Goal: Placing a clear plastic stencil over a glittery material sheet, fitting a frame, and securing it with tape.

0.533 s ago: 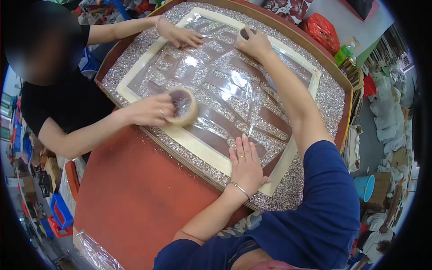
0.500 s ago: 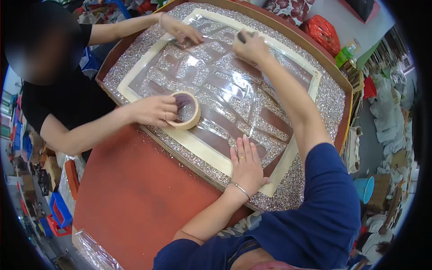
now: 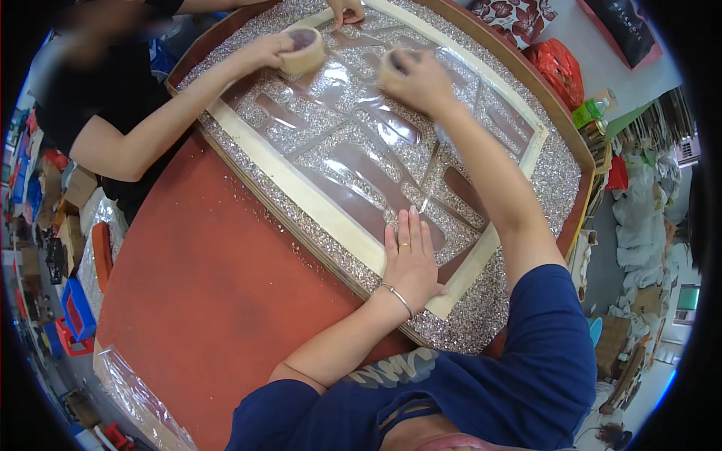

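A clear plastic stencil sheet (image 3: 361, 161) with cut-out shapes lies on glittery silver granules (image 3: 481, 319), its edges bordered by pale masking tape (image 3: 301, 195). My left hand (image 3: 411, 259) rests flat on the sheet's near corner, fingers stretched out, holding nothing. At the sheet's far part, my right hand (image 3: 427, 84) grips what looks like a beige tape roll (image 3: 389, 69), blurred by motion. To its left a co-worker's hand (image 3: 265, 51) holds another roll of masking tape (image 3: 304, 54). That person's other hand (image 3: 346, 10) touches the far edge of the sheet.
A raised brown rim (image 3: 530, 83) borders the granules on the far and right sides. A red tabletop (image 3: 218, 301) with scattered granules extends at the near left. Beyond the rim are a red plastic bag (image 3: 558, 71) and a green bottle (image 3: 589, 113).
The co-worker's tape roll has moved from the sheet's near left edge to its far part. Their other hand has shifted to the far edge. My left hand stays on the near corner.
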{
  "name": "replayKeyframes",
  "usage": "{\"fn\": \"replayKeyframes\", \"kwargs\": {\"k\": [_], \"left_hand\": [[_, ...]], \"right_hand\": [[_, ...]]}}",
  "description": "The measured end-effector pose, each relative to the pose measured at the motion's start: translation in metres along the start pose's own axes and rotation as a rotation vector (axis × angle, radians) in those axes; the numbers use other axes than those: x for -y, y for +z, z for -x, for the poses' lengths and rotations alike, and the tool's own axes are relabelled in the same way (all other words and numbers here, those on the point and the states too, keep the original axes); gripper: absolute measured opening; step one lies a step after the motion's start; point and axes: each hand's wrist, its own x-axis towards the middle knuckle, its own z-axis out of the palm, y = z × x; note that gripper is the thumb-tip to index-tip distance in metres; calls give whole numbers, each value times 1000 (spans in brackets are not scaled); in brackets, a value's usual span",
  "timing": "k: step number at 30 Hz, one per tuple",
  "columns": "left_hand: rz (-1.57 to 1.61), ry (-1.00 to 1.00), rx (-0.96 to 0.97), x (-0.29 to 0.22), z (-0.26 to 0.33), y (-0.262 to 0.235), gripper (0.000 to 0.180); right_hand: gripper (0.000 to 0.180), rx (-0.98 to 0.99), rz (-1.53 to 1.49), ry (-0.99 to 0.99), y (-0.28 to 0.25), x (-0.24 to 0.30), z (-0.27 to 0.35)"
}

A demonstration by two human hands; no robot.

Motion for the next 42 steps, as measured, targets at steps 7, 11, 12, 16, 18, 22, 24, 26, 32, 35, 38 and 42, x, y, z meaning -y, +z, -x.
{"fn": "replayKeyframes", "kwargs": {"k": [7, 11, 12, 16, 18, 22, 24, 26, 32, 35, 38, 42], "left_hand": [[-61, -49, 22, 3, 0, -5, 116], [-70, -40, 7, 1, -3, -1, 117], [-65, -23, -1, 0, -4, 0, 117], [-65, -12, -15, -3, -8, 6, 116], [-67, -43, -34, 1, -6, 7, 114], [-96, -78, -36, 0, -1, 5, 112], [-113, -48, -51, -7, -2, 5, 108], [-104, -32, -44, -6, -3, 7, 112], [-73, -54, -54, 7, -4, 4, 102], [-103, -101, -67, -4, -7, 13, 80], [-152, -122, -102, -9, -6, 14, 59], [-128, -70, -147, -7, -12, 23, 53]], "right_hand": [[73, -8, -70, -262, -44, 29, 110], [70, -130, -34, -278, -33, 33, 103], [68, -131, 26, -224, -25, 20, 83], [65, -230, 180, -96, -3, -1, 26], [67, -262, 106, -152, 6, 17, 32], [72, -49, -36, -318, -12, 63, 80], [73, -128, 17, -281, -3, 52, 55], [72, -285, 77, -264, 13, 50, 20], [76, -84, 32, -336, 13, 73, 52], [78, -2, -59, -459, -20, 81, 106], [76, -78, -6, -322, -7, 100, 95], [70, -144, 9, -272, 37, 134, 13]]}}
